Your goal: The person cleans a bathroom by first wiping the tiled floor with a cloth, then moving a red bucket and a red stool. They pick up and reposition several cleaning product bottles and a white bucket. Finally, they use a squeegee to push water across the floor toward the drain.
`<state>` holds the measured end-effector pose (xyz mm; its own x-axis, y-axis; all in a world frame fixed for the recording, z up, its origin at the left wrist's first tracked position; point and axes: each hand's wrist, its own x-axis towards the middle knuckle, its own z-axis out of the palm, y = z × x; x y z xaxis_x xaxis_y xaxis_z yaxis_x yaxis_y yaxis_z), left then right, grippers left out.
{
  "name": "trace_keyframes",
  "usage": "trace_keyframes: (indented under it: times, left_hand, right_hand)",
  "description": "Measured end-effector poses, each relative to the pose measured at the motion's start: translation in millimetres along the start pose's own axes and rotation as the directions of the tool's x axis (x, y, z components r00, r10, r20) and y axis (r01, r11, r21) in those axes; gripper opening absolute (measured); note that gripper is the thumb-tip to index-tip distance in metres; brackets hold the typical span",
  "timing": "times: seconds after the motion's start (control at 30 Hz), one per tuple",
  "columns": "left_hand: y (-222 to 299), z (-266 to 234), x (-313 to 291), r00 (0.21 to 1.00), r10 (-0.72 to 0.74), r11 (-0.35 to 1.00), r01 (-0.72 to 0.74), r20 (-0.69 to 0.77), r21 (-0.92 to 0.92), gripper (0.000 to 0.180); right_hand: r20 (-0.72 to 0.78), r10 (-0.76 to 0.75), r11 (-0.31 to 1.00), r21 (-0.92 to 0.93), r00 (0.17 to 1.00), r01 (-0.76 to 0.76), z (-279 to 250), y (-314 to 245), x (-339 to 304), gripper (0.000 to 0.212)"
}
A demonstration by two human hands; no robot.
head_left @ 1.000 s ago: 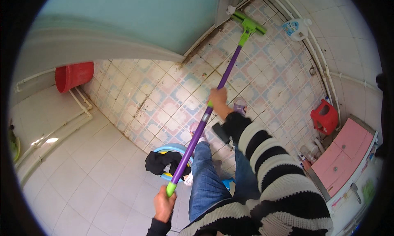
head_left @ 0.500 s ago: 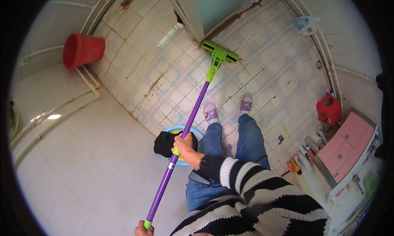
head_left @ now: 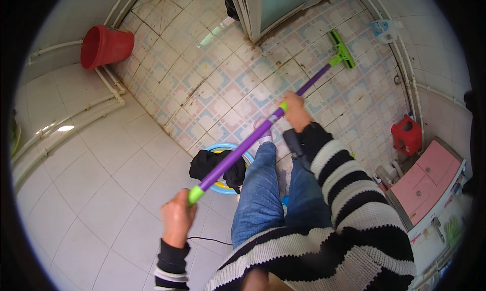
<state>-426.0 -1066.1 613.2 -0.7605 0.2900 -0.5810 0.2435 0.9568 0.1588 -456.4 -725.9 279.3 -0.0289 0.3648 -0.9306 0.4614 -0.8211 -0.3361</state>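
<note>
A mop with a purple pole (head_left: pixel 243 148) and a green head (head_left: pixel 342 50) slants from lower left to upper right across my legs. Its head lies on the patterned floor tiles at the right of the door. Closed round the green end cap is my left hand (head_left: pixel 177 216). My right hand (head_left: pixel 296 108) grips the pole farther up, by the green collar. Below the pole, a black cloth (head_left: pixel 205 167) hangs over a blue-rimmed basin (head_left: pixel 221 146) beside my left leg.
A red bucket (head_left: pixel 114 47) rests by the wall pipes at upper left. The door's edge (head_left: pixel 255 17) juts in at top centre. Along the right wall are a clear jug (head_left: pixel 385 31), a red plastic stool (head_left: pixel 406 135) and a pink cabinet (head_left: pixel 428 177).
The mop head has swung right, from below the door's corner toward the right wall. Both hands have moved up in the picture, the right one also to the right.
</note>
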Motion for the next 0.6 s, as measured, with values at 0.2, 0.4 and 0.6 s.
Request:
trace_keyframes:
  times: [0.2,0.4,0.6]
  left_hand:
    - [-80.2,-92.3,-68.0,0.978,-0.199,0.947,0.209,-0.066,0.243,0.019]
    - [-125.2,-176.9,-182.3,0.904,-0.400,0.770,0.419,-0.147,0.481,0.013]
    - [-235.9,-205.0,-299.8,0.783,-0.619,0.785,0.615,-0.062,-0.070,0.030]
  right_hand:
    - [0.113,0.022,0.997,0.071,0.993,-0.030,98.7,110.1,-126.9,0.025]
    - [0.281,0.245,0.969,-0.098,0.928,-0.226,154.3,190.5,-274.6,0.030]
    - [0.478,0.345,0.923,-0.019,0.808,-0.383,148.7,204.3,-333.3,0.030]
